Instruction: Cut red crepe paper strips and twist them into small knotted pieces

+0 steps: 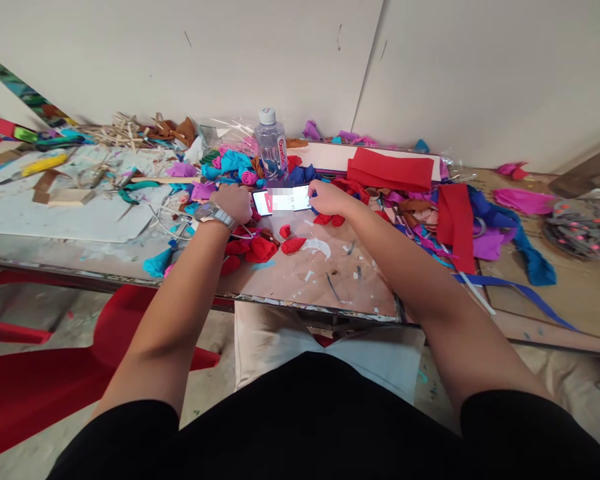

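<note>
A lit smartphone (pixel 264 203) lies sideways on the worktable, its screen facing me and partly blurred out. At its left end is my left hand (pixel 233 202), wearing a metal-band watch (pixel 215 215); the fingers are curled closed against the phone and partly hidden. My right hand (pixel 324 195) pinches the phone's right end with bent fingers. Just behind the phone stands a clear plastic bottle (pixel 270 150) with a white cap. Red crepe-paper pieces (pixel 293 245) lie on the tabletop in front of it.
Crumpled coloured paper (pixel 235 163) is heaped around the phone. Folded red sheets (pixel 397 170) lie right of the bottle. A yellow cutter (pixel 45 164) and wood scraps (pixel 130 130) are on the left. A red chair (pixel 125 317) stands at lower left; a wall (pixel 180 60) rises behind.
</note>
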Demonstrator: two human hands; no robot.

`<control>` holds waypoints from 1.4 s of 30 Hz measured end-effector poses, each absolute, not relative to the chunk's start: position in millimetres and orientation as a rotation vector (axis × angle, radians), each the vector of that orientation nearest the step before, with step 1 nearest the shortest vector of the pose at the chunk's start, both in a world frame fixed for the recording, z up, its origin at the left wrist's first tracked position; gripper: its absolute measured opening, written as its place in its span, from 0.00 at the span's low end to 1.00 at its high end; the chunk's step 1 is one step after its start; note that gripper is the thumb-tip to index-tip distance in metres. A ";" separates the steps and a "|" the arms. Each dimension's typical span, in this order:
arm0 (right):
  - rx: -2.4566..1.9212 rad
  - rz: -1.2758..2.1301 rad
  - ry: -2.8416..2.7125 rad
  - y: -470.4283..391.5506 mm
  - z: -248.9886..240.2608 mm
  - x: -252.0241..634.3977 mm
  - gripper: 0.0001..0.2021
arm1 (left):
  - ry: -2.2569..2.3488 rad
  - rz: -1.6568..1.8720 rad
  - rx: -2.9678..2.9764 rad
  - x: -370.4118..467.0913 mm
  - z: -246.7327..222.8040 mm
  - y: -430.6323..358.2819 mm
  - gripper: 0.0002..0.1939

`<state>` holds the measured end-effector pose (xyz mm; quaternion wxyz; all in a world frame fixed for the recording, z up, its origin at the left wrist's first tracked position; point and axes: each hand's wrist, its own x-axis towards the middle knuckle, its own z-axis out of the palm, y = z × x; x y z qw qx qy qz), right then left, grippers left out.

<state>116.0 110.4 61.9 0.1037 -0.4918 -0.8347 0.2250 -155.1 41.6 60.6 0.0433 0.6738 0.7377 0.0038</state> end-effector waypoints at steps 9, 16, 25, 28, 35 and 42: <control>-1.414 0.594 -2.497 91.3 63.6 148.5 0.10 | 2.542 0.301 2.201 -97.4 108.7 -8.5 0.20; -1.198 0.454 -2.587 51.7 47.3 184.7 0.10 | 2.081 0.217 2.444 -26.7 125.9 -11.8 0.19; -1.166 0.459 -2.435 35.4 42.5 248.5 0.12 | 1.988 0.224 2.495 2.9 79.8 29.0 0.19; -1.228 0.409 -2.333 37.8 32.8 261.7 0.14 | 1.932 0.205 2.511 -2.9 64.7 29.4 0.19; -1.102 0.421 -2.421 34.0 12.4 259.1 0.13 | 1.696 0.179 2.616 0.2 45.6 15.2 0.26; -1.261 0.162 -2.338 59.9 24.4 273.0 0.15 | 1.367 0.191 2.756 9.3 27.4 7.3 0.26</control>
